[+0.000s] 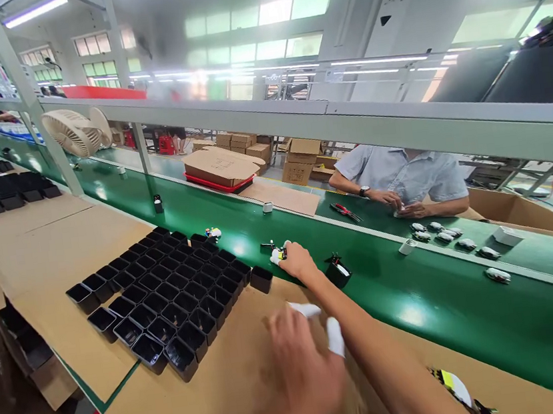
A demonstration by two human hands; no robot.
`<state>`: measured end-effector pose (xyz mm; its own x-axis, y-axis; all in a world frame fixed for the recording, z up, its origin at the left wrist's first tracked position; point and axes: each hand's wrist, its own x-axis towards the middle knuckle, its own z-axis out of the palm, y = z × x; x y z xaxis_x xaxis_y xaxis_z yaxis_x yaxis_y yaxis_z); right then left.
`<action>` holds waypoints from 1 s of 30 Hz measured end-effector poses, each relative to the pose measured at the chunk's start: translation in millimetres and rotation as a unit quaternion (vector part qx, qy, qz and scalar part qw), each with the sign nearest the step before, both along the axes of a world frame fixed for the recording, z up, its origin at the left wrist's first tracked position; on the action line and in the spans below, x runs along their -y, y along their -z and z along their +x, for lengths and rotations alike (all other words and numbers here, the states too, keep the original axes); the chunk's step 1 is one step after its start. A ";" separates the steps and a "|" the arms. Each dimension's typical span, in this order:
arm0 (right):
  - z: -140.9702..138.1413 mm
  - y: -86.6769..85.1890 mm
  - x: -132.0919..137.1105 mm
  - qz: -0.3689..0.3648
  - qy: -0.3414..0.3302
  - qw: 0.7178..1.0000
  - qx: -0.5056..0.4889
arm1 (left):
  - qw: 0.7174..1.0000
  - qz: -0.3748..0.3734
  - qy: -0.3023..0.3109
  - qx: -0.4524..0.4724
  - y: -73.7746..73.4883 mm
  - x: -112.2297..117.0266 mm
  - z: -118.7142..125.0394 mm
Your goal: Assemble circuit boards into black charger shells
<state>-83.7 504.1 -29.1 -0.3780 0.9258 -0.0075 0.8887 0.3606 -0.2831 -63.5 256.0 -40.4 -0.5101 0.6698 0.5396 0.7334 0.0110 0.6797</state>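
Observation:
My right hand [297,262] reaches over the green conveyor belt [410,311]. Its fingers are closed on a small white, black and yellow assembly [278,255]; the exact kind is too small to make out. Nearer to me, blurred by motion, my left hand [302,358] hovers above the cardboard sheet with white covers on its thumb and index finger. Those two are apart, with nothing seen between them. Left of both hands stand many black open-topped cups [165,281] in tight rows. A black cup with parts sticking out [337,271] rests on the belt, right of my right hand.
Another white and yellow assembly [452,387] lies at lower right. On the belt farther off are a small white part [213,233] and a black piece [158,203]. Across it, a person [399,182] handles a small piece beside several white parts and red pliers [345,212]. A fan [76,132] hangs at left.

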 end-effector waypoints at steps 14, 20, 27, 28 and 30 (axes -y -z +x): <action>127.1 -90.1 143.2 -0.222 -0.048 0.815 -0.534 | 0.963 -0.152 0.109 -0.192 -27.4 -29.2 -56.7; 240.1 -72.3 262.8 -0.264 0.026 0.773 -0.577 | 0.887 -0.127 0.351 -0.271 -29.7 22.9 11.8; 293.1 -35.5 342.2 -0.214 0.098 0.722 -0.651 | 0.851 -0.063 0.500 -0.146 7.2 74.4 59.1; 293.7 -30.1 344.0 -0.208 0.098 0.712 -0.663 | 0.853 -0.057 0.505 -0.114 13.7 78.1 59.4; 296.3 -20.3 343.9 -0.192 0.115 0.704 -0.674 | 0.861 -0.042 0.505 -0.039 23.8 81.8 57.7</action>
